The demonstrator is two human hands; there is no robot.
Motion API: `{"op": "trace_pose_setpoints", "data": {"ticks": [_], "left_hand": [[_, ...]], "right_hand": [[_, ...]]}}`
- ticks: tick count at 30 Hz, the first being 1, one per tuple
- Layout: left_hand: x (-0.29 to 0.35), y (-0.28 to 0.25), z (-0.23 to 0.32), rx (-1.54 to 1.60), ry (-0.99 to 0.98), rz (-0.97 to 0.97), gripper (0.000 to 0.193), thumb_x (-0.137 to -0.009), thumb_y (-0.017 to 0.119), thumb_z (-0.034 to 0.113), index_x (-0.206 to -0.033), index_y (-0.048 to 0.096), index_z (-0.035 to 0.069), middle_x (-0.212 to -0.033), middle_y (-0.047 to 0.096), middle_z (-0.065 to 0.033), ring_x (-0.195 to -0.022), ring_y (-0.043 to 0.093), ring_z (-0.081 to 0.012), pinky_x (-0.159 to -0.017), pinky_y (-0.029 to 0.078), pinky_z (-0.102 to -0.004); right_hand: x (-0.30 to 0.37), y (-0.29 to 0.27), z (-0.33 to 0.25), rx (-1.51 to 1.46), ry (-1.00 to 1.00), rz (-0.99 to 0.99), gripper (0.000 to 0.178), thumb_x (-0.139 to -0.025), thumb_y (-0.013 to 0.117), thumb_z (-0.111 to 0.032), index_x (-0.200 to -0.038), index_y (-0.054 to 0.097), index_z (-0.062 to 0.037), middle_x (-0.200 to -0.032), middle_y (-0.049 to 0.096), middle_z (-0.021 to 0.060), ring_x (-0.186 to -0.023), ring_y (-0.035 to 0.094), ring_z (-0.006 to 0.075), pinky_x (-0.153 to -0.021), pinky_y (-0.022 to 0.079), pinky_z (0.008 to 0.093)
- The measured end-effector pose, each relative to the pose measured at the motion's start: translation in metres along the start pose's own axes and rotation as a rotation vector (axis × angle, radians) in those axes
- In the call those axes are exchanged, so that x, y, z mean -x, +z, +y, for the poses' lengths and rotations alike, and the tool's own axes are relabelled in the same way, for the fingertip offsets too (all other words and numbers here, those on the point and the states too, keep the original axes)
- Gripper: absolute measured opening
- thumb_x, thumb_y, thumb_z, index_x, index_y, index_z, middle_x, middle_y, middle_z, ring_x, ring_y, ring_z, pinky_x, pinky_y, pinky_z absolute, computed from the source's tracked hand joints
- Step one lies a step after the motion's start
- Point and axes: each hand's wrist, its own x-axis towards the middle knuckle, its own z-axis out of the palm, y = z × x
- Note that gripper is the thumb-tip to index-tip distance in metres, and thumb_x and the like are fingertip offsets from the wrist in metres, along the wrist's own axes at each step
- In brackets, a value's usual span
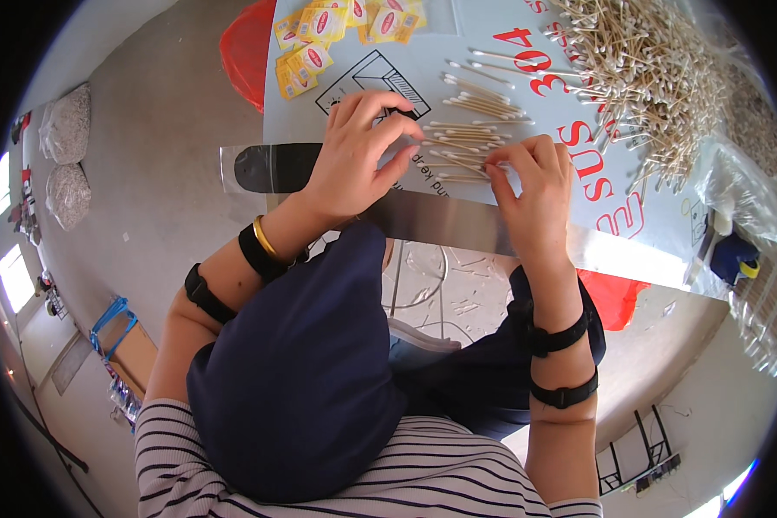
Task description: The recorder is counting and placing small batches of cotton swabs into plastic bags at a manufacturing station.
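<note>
Cotton swabs with wooden sticks and white tips lie side by side in a small group (466,135) on the printed sheet over the table (527,112). My left hand (354,155) is at the group's left ends, its fingers curved and apart, with nothing visible between them. At the right ends, my right hand (533,186) has its thumb and index finger pinched around swab ends; exactly how many is hidden. Farther up lies another loose cluster of swabs (488,102). Beneath my left wrist is a dark, round-ended strip (276,167) in clear plastic.
A large heap of cotton swabs (647,69) covers the far right of the table. Small yellow packets (324,24) lie at the far left. A clear plastic bag (738,186) rests at the right, and a bare metal edge (457,220) runs along the table's near side.
</note>
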Motion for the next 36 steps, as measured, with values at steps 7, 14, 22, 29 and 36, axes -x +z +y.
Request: {"op": "trace_pose_setpoints", "data": {"ticks": [7,14,22,29,36], "left_hand": [[-0.012,0.003,0.0,-0.016,0.028,0.003,0.016,-0.086,0.079,0.007,-0.099,0.072,0.013,-0.126,0.064,-0.0027,-0.118,0.056,-0.0308,-0.103,0.042,-0.0441],[-0.014,0.005,0.001,-0.021,0.018,0.015,0.016,-0.085,0.081,0.008,-0.096,0.071,0.012,-0.124,0.065,-0.0012,-0.116,0.056,-0.0293,-0.101,0.042,-0.0441],[-0.017,0.009,0.001,-0.003,0.031,0.039,0.014,-0.083,0.08,0.009,-0.091,0.069,0.015,-0.121,0.063,0.0002,-0.117,0.056,-0.0274,-0.095,0.042,-0.0431],[-0.02,0.007,0.003,-0.035,0.054,0.02,0.014,-0.083,0.08,0.01,-0.091,0.069,0.014,-0.122,0.063,0.0002,-0.118,0.055,-0.028,-0.096,0.041,-0.0434],[-0.019,0.007,0.008,0.004,0.05,-0.007,0.015,-0.084,0.081,0.011,-0.093,0.07,0.016,-0.124,0.064,0.0001,-0.119,0.055,-0.0281,-0.097,0.041,-0.0439]], "right_hand": [[-0.004,-0.002,-0.002,-0.033,0.0,0.011,0.019,-0.081,0.082,-0.005,-0.096,0.075,-0.0148,-0.096,0.058,0.0017,-0.096,0.055,0.0258,-0.087,0.043,0.0422],[-0.007,-0.013,0.012,-0.028,0.042,0.045,0.019,-0.083,0.081,-0.004,-0.099,0.074,-0.0141,-0.096,0.058,0.0033,-0.094,0.055,0.0276,-0.086,0.043,0.0424],[0.003,-0.012,0.018,-0.044,0.076,0.044,0.017,-0.084,0.08,-0.005,-0.098,0.074,-0.0131,-0.095,0.059,0.0046,-0.093,0.055,0.0281,-0.086,0.044,0.0418],[0.003,-0.013,0.021,-0.03,0.09,0.067,0.016,-0.085,0.079,-0.005,-0.098,0.074,-0.0121,-0.095,0.06,0.0052,-0.094,0.054,0.0287,-0.087,0.044,0.0429],[-0.006,-0.01,0.025,0.035,0.064,0.065,0.011,-0.087,0.077,-0.005,-0.097,0.075,-0.0102,-0.096,0.063,0.0048,-0.096,0.058,0.0267,-0.089,0.046,0.0411]]}}
